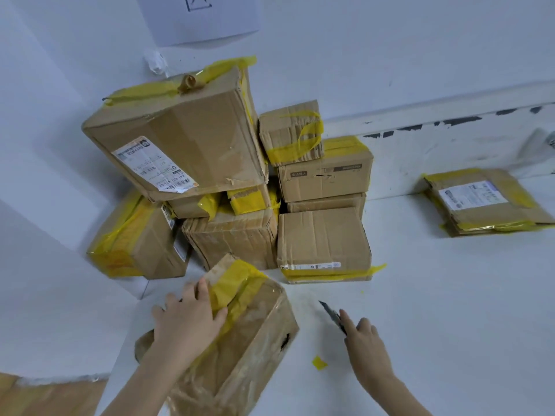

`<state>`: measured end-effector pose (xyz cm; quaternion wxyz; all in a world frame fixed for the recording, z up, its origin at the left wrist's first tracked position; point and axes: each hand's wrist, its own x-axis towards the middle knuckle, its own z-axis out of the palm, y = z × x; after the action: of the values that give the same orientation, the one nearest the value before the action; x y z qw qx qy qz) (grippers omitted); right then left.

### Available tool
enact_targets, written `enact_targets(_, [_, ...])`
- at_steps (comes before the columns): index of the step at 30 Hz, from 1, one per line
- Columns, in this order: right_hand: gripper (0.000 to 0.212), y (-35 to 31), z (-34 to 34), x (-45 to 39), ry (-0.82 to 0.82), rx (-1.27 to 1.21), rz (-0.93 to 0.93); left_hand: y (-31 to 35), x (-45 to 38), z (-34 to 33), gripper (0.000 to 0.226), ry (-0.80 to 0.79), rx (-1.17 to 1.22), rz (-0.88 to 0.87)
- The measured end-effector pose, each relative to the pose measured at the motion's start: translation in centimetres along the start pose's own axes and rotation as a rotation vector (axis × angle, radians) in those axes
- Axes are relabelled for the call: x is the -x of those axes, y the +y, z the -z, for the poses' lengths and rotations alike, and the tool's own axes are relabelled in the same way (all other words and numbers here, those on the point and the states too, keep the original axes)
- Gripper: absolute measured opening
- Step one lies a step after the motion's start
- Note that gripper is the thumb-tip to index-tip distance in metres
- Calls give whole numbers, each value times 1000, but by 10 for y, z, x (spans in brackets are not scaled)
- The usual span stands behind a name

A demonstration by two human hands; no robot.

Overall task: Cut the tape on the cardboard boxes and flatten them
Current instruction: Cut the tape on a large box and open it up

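The right hand (365, 337) holds a dark cutter (332, 315) at about five o'clock in the view; its grip is curled round the handle with the index finger laid along the tool, and the blade end points up toward eleven o'clock, clear of any cardboard. The left hand (187, 315), at about seven o'clock, has its grip spread, fingers straight and pressed flat on the upper end of the near box (240, 340), over a band of yellow tape (237, 283). That box lies tilted on the white bench (450, 310), between the two hands, its long face wrapped in clear film and a dark hole in its right side.

A small yellow tape scrap (319, 363) lies on the bench at five o'clock, between box and right forearm.

Beyond the hands, toward twelve o'clock, the stacked boxes (322, 235) crowd the corner against the white wall (390, 55), all taped in yellow. The large labelled box (186, 139) sits tilted on top at eleven o'clock, with a small box (289, 132) just beside it on the right.

At three o'clock, well apart from the stack, the flattened boxes (486, 202) lie piled against the wall, a label facing up.
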<state>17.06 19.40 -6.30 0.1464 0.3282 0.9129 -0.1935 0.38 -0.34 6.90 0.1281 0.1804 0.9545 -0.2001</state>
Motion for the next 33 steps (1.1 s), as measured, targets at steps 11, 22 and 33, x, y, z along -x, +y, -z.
enact_targets(11, [57, -2, -16, -32, 193, 57, -5, 23, 28, -2, 87, -2, 153, -46])
enact_targets(22, [43, -57, 46, 3, 401, -185, 138, 24, 38, -1, 85, 68, 135, -56])
enact_targets(33, [77, -134, 78, 60, 268, 316, 341, 24, 44, -24, 64, 161, 396, -136])
